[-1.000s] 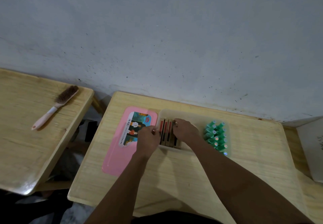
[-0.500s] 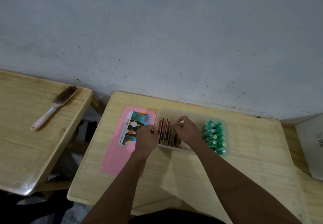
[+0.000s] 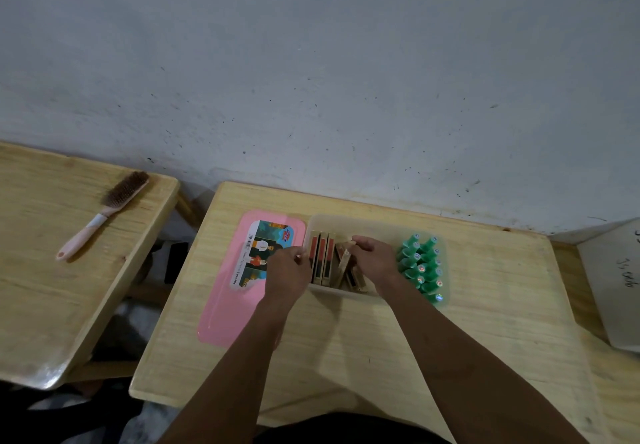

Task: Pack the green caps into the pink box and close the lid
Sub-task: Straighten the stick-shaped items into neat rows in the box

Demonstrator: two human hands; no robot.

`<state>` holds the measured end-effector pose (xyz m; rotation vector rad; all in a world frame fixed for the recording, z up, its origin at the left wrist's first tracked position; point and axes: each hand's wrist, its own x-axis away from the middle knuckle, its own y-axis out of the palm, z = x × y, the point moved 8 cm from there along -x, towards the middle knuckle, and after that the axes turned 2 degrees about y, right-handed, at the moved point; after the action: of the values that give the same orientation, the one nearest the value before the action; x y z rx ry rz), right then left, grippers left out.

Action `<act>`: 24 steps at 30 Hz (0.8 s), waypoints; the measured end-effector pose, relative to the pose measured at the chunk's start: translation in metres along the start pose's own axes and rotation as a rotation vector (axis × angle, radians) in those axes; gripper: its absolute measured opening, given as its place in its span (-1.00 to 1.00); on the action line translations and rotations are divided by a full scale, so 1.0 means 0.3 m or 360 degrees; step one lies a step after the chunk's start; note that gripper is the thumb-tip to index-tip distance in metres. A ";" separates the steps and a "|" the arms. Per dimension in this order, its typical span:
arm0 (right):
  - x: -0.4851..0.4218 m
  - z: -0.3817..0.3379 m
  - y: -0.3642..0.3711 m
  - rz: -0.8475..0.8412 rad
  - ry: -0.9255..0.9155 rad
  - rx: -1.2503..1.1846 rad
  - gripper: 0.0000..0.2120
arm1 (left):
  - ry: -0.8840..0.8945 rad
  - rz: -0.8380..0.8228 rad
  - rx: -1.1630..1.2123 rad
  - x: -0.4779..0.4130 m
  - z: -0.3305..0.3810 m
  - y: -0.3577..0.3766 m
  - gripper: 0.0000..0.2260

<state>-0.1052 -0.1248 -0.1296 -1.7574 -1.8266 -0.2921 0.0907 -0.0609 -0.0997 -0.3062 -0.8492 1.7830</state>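
A pale wooden worktop [image 3: 346, 357] stands against a scuffed grey-blue wall [image 3: 311, 62]. On it sits the translucent box [image 3: 346, 223], with the green caps [image 3: 420, 267] standing packed in its right end and flat packs [image 3: 320, 260] on edge in its left. The pink lid [image 3: 228, 305] lies flat just beside the box. The right grip [image 3: 374, 260] pinches a tilted pack. The left grip [image 3: 287, 265] curls at the box's left wall; whether it holds anything I cannot tell. A brush [image 3: 104, 211] lies on a second worktop [image 3: 41, 270] to the left.

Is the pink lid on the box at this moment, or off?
Off. The pink lid lies flat on the table, left of the box, whose top is open.
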 end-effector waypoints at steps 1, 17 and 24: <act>0.001 -0.003 0.006 -0.0019 0.0002 0.0011 -0.63 | 0.0001 -0.0001 -0.0010 -0.001 -0.002 0.001 -0.75; 0.077 -0.006 0.033 -0.0382 0.0462 -0.1154 -0.73 | 0.0057 0.0015 -0.0049 -0.007 -0.006 0.007 -0.77; 0.074 0.029 0.022 -0.0390 0.0464 -0.0852 -0.77 | 0.0042 0.0023 -0.0036 -0.005 0.001 0.006 -0.78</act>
<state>-0.1001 -0.1008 -0.1261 -1.6952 -1.8505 -1.1627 0.0899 -0.0627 -0.1010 -0.3503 -0.8508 1.7800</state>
